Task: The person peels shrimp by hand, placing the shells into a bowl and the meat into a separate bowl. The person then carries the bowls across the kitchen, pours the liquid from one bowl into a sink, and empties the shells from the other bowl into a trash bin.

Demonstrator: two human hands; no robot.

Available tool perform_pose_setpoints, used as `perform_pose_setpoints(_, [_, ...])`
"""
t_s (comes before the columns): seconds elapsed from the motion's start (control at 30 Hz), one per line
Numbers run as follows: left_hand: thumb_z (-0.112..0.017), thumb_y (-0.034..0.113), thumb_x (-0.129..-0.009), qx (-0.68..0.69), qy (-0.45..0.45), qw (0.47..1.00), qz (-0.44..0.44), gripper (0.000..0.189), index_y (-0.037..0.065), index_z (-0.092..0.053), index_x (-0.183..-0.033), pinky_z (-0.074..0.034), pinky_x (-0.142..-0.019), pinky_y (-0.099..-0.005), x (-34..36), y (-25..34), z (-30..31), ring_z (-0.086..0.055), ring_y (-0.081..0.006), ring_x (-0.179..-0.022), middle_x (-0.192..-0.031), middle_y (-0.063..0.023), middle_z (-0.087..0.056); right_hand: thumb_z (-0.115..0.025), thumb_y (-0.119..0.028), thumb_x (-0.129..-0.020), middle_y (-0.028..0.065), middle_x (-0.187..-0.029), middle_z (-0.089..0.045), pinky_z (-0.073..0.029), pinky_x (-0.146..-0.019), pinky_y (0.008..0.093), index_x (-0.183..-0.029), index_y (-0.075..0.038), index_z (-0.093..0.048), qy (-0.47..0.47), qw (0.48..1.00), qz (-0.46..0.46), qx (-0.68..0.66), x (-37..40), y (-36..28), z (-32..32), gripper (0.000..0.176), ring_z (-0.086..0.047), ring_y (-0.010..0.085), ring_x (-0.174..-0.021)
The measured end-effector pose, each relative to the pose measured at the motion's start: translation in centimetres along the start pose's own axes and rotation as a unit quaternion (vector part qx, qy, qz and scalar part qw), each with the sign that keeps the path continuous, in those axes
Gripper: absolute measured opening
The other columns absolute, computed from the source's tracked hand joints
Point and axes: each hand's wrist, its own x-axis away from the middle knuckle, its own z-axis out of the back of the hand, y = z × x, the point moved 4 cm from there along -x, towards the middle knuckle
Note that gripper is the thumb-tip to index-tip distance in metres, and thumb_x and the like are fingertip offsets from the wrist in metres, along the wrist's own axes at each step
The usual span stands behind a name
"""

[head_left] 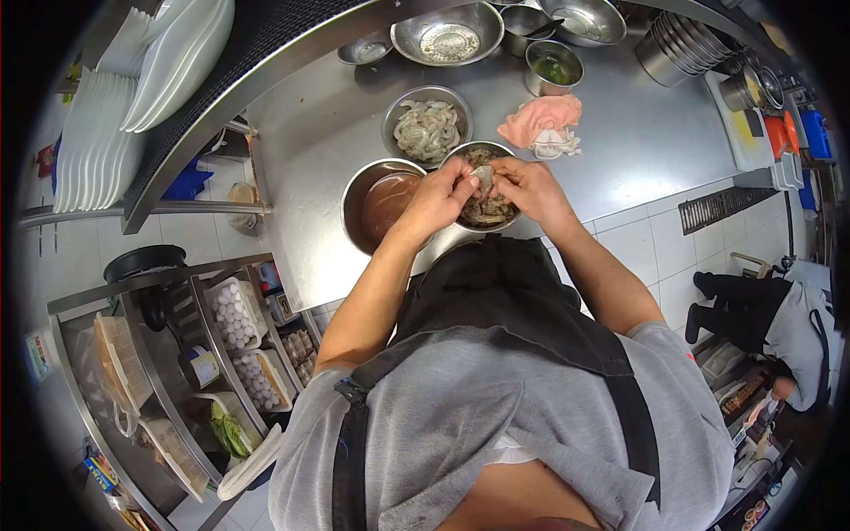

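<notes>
Over a metal bowl of unpeeled shrimp (485, 212), my left hand (445, 188) and my right hand (529, 188) meet, with their fingers closed on one greyish shrimp (482, 180) between them. To the left is a steel bowl of reddish-brown liquid (381, 202), partly behind my left forearm. Just beyond my left hand, another metal bowl holds a pile of pale peeled shrimp (427, 129). A pink cloth and a white cloth (542, 124) lie bunched on the steel table, beyond my right hand.
Metal bowls (447, 35) and a pot with green contents (554, 69) line the table's back. White plates (102, 142) are stacked at the upper left. Egg trays (235, 317) fill a lower-left shelf. Another person (770, 323) is at the far right, beyond the table.
</notes>
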Motion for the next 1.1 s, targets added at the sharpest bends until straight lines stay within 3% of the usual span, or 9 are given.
perform_pose_setpoints(0.13, [-0.06, 0.017, -0.094, 0.03, -0.003, 1.0, -0.008, 0.015, 0.003, -0.055, -0.094, -0.05, -0.072, -0.0361, 0.0, -0.1, 0.3, -0.065, -0.0233, -0.077, -0.081, -0.0127, -0.067, -0.058, -0.012, -0.088, 0.0166, -0.078, -0.07, -0.053, -0.066, 0.035, -0.108, 0.003, -0.066, -0.009, 0.998, -0.012, 0.067, -0.2, -0.4, 0.4, 0.026, -0.07, 0.022, -0.068])
perform_pose_setpoints(0.23, [-0.055, 0.015, -0.098, -0.041, -0.035, 0.998, 0.023, 0.014, 0.002, -0.057, -0.095, -0.049, -0.076, -0.0297, 0.2, -0.3, 0.6, -0.062, -0.0138, -0.081, -0.083, -0.0055, -0.067, -0.059, -0.013, -0.087, 0.0182, -0.077, -0.069, -0.053, -0.066, 0.0371, -0.105, 0.002, -0.067, -0.009, 0.992, -0.01, 0.122, -0.3, -0.7, 0.5, 0.024, -0.069, 0.0257, -0.068])
perform_pose_setpoints(0.3, [-0.06, 0.016, -0.093, -0.029, -0.001, 1.0, 0.009, 0.014, 0.002, -0.056, -0.095, -0.05, -0.071, -0.0374, 0.4, -0.6, 0.8, -0.066, -0.0259, -0.075, -0.079, -0.0137, -0.067, -0.059, -0.013, -0.086, 0.0196, -0.077, -0.068, -0.053, -0.066, 0.0387, -0.103, 0.001, -0.068, -0.003, 0.991, -0.002, 0.136, -0.5, -0.6, 0.6, 0.024, -0.069, 0.0288, -0.068])
perform_pose_setpoints(0.43, [-0.06, 0.016, -0.093, -0.025, -0.002, 1.0, 0.006, 0.015, 0.002, -0.056, -0.095, -0.05, -0.07, -0.0386, 0.7, -0.4, 0.8, -0.066, -0.0272, -0.075, -0.079, -0.0138, -0.067, -0.061, -0.014, -0.083, 0.022, -0.079, -0.066, -0.052, -0.068, 0.0424, -0.1, 0.0, -0.069, 0.025, 0.981, 0.022, 0.191, -0.8, 0.4, 1.2, 0.023, -0.067, 0.0368, -0.073])
perform_pose_setpoints(0.5, [-0.057, 0.016, -0.097, -0.036, -0.018, 0.999, 0.026, 0.014, 0.002, -0.056, -0.096, -0.05, -0.075, -0.0307, 0.6, -0.4, 0.9, -0.066, -0.0153, -0.08, -0.083, -0.0062, -0.068, -0.061, -0.014, -0.082, 0.0222, -0.079, -0.066, -0.052, -0.069, 0.0434, -0.099, -0.001, -0.069, 0.03, 0.98, 0.012, 0.197, -0.9, 0.9, 1.5, 0.022, -0.066, 0.0387, -0.074])
perform_pose_setpoints(0.6, [-0.057, 0.015, -0.097, -0.076, -0.012, 0.997, 0.03, 0.013, 0.002, -0.057, -0.098, -0.051, -0.075, -0.0303, 0.5, 0.2, 1.3, -0.066, -0.0151, -0.08, -0.083, -0.0064, -0.068, -0.062, -0.013, -0.082, 0.0217, -0.078, -0.066, -0.052, -0.068, 0.0439, -0.098, -0.002, -0.069, 0.035, 0.968, 0.029, 0.245, -0.9, 1.1, 1.8, 0.021, -0.066, 0.0381, -0.074])
perform_pose_setpoints(0.87, [-0.054, 0.01, -0.098, -0.019, -0.04, 0.999, 0.02, 0.012, 0.0, -0.057, -0.103, -0.05, -0.075, -0.0281, 0.0, 0.3, 1.0, -0.063, -0.013, -0.081, -0.085, -0.0052, -0.066, -0.071, -0.015, -0.081, 0.0105, -0.084, -0.065, -0.05, -0.067, 0.0357, -0.106, -0.001, -0.068, 0.014, 0.991, 0.051, 0.123, 0.3, -2.6, 0.8, 0.029, -0.062, 0.025, -0.07])
perform_pose_setpoints(1.0, [-0.055, 0.011, -0.098, 0.047, -0.034, 0.998, 0.036, 0.012, 0.0, -0.058, -0.102, -0.049, -0.072, -0.0267, -0.3, -0.2, 0.9, -0.062, -0.0111, -0.076, -0.082, -0.0039, -0.065, -0.071, -0.018, -0.083, 0.0089, -0.081, -0.065, -0.049, -0.065, 0.033, -0.107, 0.0, -0.067, 0.023, 0.997, 0.034, 0.07, -0.3, -0.2, 0.3, 0.03, -0.061, 0.0185, -0.069])
perform_pose_setpoints(1.1, [-0.057, 0.014, -0.097, 0.009, -0.028, 0.996, 0.082, 0.013, 0.001, -0.059, -0.098, -0.048, -0.068, -0.0271, -0.1, -0.3, 1.3, -0.06, -0.0103, -0.073, -0.079, -0.0038, -0.064, -0.071, -0.016, -0.088, 0.0022, -0.073, -0.061, -0.044, -0.054, 0.0247, -0.105, 0.004, -0.065, 0.003, 1.0, -0.013, 0.012, -0.3, 0.3, 0.2, 0.027, -0.054, 0.0068, -0.061])
